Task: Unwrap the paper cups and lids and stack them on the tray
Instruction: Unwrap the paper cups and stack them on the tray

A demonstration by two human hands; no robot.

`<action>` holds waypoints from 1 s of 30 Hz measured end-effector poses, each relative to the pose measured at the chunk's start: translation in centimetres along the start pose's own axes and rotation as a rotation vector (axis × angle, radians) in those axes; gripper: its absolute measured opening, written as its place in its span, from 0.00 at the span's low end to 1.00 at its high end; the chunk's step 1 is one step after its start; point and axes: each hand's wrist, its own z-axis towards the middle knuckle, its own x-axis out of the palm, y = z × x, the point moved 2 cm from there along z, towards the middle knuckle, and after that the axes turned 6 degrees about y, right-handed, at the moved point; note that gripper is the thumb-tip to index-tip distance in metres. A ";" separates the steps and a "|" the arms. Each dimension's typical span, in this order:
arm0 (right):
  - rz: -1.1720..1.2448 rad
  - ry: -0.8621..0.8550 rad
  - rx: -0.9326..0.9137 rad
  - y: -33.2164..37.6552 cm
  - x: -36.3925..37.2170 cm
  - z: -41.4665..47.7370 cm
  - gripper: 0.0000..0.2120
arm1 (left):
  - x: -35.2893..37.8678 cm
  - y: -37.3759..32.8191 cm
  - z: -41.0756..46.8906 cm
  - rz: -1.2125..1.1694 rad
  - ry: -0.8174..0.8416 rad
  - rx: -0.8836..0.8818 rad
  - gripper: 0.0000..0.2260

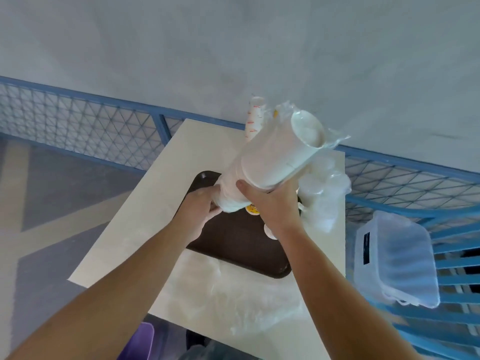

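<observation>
cups [272, 159], one stack, held above tray [233, 245]; left hand [200, 206] and right hand [270, 203] fingers closed round it, wrap [335, 141] partly on. far sleeves unopened, judged early.

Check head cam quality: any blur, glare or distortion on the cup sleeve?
Head view: soft overall; wide-angle bends the blue railing; flat, dim light, no hard shadows; mild sheen on the wrap around the cup sleeve, held by left hand and right hand.

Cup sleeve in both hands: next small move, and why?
Probably peel the plastic wrap off the cup stack. Both the left hand and right hand grip its lower end above the brown tray, and wrap still bunches at the far end.
</observation>
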 end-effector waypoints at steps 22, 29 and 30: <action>-0.252 -0.059 0.323 -8.5 15.8 2.3 0.47 | -8.7 0.4 5.0 0.076 0.228 -0.211 0.16; -0.201 0.064 0.248 -5.1 13.5 2.0 0.37 | -9.0 -6.3 2.9 0.449 0.191 0.287 0.20; -0.093 0.053 0.220 -3.8 12.9 1.8 0.30 | -9.0 -6.9 3.0 0.509 0.190 0.264 0.24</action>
